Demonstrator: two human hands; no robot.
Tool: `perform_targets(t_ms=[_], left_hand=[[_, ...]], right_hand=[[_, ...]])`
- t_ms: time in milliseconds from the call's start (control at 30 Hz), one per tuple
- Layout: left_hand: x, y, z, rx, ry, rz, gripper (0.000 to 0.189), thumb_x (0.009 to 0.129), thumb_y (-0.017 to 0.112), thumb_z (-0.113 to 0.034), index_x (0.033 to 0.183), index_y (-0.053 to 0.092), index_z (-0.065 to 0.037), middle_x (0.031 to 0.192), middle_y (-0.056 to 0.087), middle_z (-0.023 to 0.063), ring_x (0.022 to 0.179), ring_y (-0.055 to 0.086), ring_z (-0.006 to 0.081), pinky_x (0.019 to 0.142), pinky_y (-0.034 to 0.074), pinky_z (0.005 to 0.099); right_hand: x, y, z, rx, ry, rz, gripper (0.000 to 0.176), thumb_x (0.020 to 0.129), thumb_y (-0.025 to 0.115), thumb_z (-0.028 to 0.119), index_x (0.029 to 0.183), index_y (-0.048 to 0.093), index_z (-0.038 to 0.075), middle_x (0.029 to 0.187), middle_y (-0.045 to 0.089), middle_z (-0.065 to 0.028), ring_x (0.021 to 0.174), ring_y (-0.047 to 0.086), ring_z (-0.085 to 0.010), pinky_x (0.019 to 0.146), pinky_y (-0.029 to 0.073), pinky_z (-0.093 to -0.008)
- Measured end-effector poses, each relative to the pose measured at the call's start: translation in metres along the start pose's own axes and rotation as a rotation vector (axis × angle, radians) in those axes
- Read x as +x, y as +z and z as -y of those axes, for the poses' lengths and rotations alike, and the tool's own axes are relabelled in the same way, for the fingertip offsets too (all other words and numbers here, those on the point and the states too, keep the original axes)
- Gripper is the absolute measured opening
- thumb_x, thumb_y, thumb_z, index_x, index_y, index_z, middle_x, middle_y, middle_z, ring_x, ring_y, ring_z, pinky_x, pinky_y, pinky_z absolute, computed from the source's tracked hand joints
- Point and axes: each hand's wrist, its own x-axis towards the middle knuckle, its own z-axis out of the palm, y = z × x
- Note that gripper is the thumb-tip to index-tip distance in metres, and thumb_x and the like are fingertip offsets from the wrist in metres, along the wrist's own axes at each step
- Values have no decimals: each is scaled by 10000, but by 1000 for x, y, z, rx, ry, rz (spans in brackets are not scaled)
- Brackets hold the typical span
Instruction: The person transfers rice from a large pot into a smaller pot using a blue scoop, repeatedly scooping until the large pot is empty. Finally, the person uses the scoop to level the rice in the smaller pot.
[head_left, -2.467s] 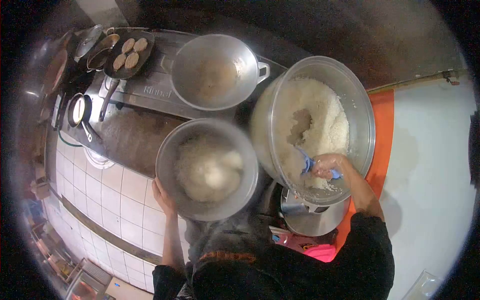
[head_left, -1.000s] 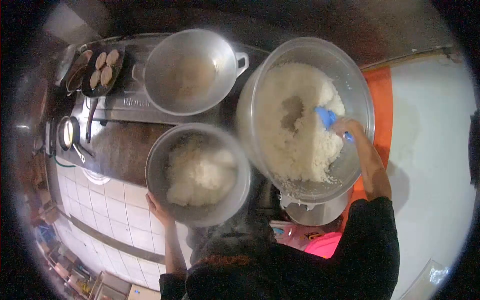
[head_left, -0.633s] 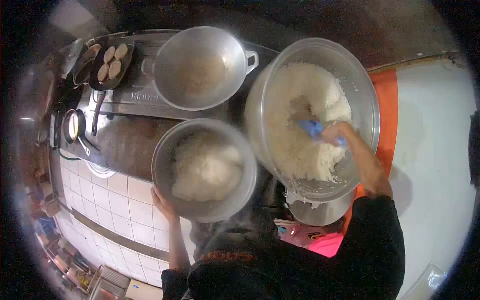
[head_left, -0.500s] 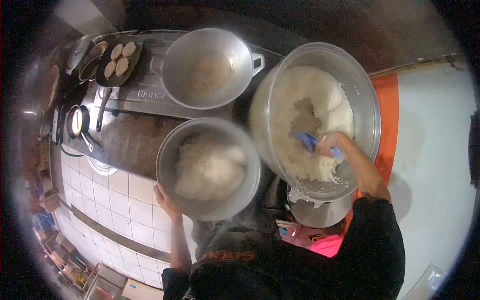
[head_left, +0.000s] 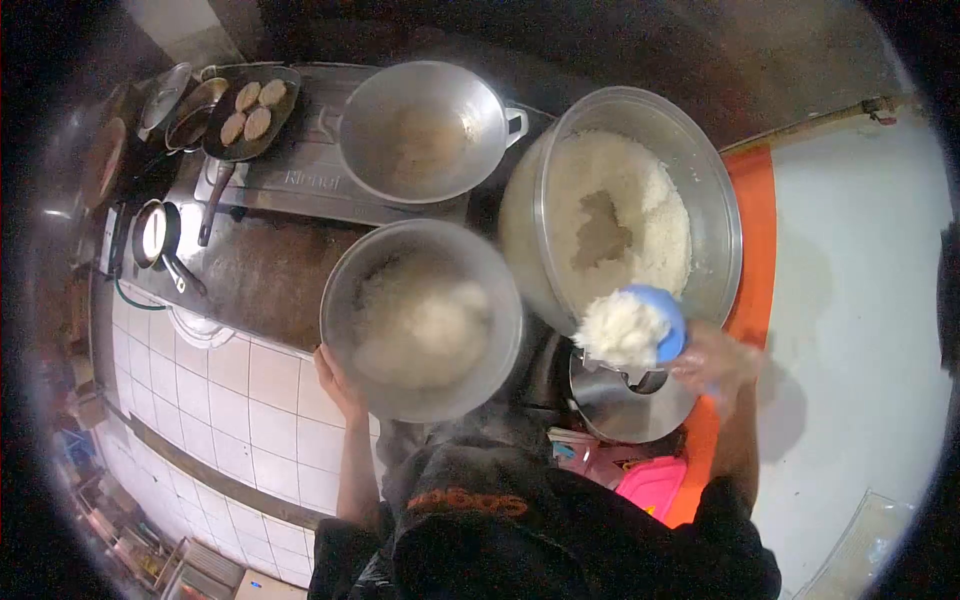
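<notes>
My right hand (head_left: 715,365) is closed around a blue scoop (head_left: 668,318) heaped with white rice (head_left: 620,330). The loaded scoop hangs over the near rim of a large metal pot (head_left: 722,240), which has a thick layer of cooked rice with a bare patch in it. My left hand (head_left: 342,388) grips the lower left side of a round metal bowl (head_left: 340,300); most of its fingers are hidden behind the wall. Steaming rice (head_left: 425,345) is piled inside that bowl.
Behind the bowl, a wide metal wok (head_left: 420,180) sits on a stove (head_left: 300,185). Left of it are a pan with several browned patties (head_left: 257,122) and a small frying pan (head_left: 155,235). A lidded pot (head_left: 630,405) and a pink container (head_left: 655,485) stand below the large pot.
My right hand has lifted the scoop out of the large pot with a heap of rice, moving toward me past the rim. My left hand stays on the bowl.
</notes>
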Motion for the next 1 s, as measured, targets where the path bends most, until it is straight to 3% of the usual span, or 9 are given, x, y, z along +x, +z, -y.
perform_targets(t_ms=[100,167,267,433,500,600,667,933,1000], left_hand=[[1,-2,-9,14,30,11,421,1000,344,-358,996,513,28,913,530,102,862,484,204,816,390,314],[1,-2,-12,-38,-17,50,422,1000,341,-360,984,508,28,907,527,103,860,479,199,816,389,315],[4,-1,-4,-41,-25,51,430,1001,326,-355,967,499,37,913,522,123,859,474,228,824,384,324],[-2,-3,-18,55,61,86,442,996,314,-336,1015,488,69,952,516,191,884,477,329,843,382,367],[1,-4,-3,52,49,61,459,993,320,-348,1054,490,74,1009,518,215,931,485,341,865,376,382],[5,-8,34,49,14,71,463,989,333,-336,1159,467,73,1130,500,257,1030,481,362,923,356,404],[5,-6,32,43,0,104,459,989,340,-313,1224,442,68,1195,481,275,1082,471,371,959,341,410],[6,-19,51,412,209,147,466,1001,335,-288,1345,356,26,1232,469,223,1151,444,315,1002,342,386],[8,-18,37,217,75,175,470,1002,330,-318,1313,388,30,1210,477,211,1124,453,303,983,350,379]], right_hand=[[31,102,-22,-377,-390,-165,442,823,539,103,1259,491,44,867,647,-147,734,630,-270,699,523,-395],[60,168,-41,-496,-110,-250,542,838,501,75,1355,339,53,774,601,-228,691,617,-361,628,495,-480],[93,207,-66,-592,-178,-301,603,813,567,107,1359,334,4,761,593,-243,663,609,-393,542,484,-503],[61,111,-51,-1172,-492,-835,556,832,601,233,1299,412,-2,864,602,-274,731,616,-425,614,502,-492],[74,39,-26,-799,-202,-897,550,860,579,278,1290,394,-12,1011,594,-289,890,613,-432,706,504,-474],[76,-27,9,-466,216,-759,591,870,564,319,1326,347,10,1143,561,-282,1043,569,-416,790,490,-443],[78,-66,-4,-793,359,-542,573,845,597,332,1303,403,46,1124,587,-249,1078,561,-364,841,473,-422],[-10,-33,60,-979,752,4,482,834,608,275,1256,460,96,985,591,-120,833,558,-222,606,467,-332],[-14,-12,66,-950,860,80,461,831,611,261,1244,474,108,950,593,-88,772,557,-186,547,465,-309]])
